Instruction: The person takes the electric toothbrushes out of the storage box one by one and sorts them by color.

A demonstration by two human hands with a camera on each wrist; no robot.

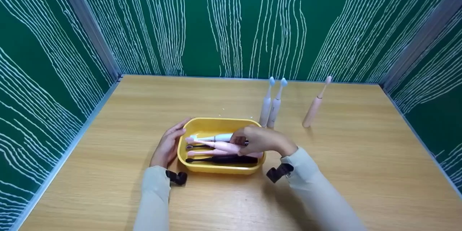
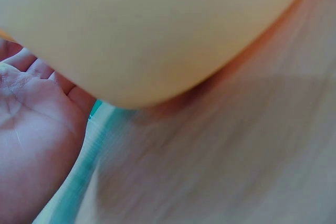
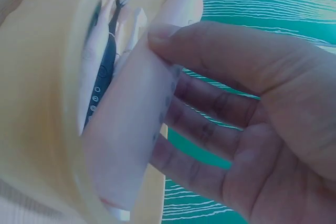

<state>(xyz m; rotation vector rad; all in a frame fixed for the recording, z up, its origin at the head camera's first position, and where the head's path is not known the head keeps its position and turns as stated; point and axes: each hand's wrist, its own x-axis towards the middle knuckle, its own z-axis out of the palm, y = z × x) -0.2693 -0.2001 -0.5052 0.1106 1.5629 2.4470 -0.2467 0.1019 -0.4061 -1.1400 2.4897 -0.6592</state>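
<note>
Right hand (image 1: pixel 258 139): the thumb is pressing one side of the held pink toothbrush (image 1: pixel 225 147) and the fingers (image 3: pixel 202 132) are closing on the other, clamping its handle. Left hand (image 1: pixel 169 146): the fingers are lying extended along the outside of the yellow basin (image 1: pixel 220 169), touching its left end. The held brush is sitting over the basin interior, its head pointing left in the head view; its smooth handle is showing a row of dark marks along one side. Beneath and beside it are lying a black toothbrush (image 1: pixel 220 159), a second pink toothbrush (image 1: pixel 202 153) and a white toothbrush (image 1: pixel 222 137). The right hand is partly covering the basin's right end. Behind, two pale toothbrushes (image 1: pixel 275 110) and, farther right, an upright pink toothbrush (image 1: pixel 312 112) are standing on the bench (image 1: pixel 361 144).
</note>
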